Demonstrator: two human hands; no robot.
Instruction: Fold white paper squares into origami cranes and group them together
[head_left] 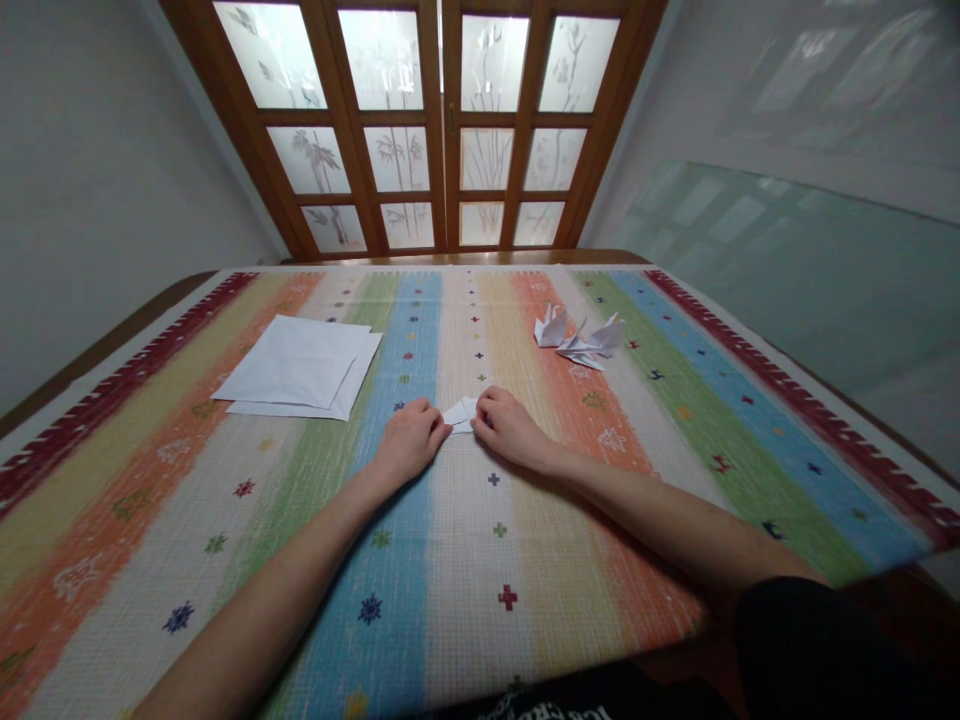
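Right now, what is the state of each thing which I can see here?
Small paper, folded, held at both ends
Left hand, gripping small paper
Right hand, gripping small paper
White sheets, flat, overlapping
Paper cranes, folded, grouped together
Tablecloth, spread out
Doors, shut or nearly so

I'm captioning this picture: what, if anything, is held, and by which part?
A folded white paper: the left hand holds its left end, the right hand its right end.
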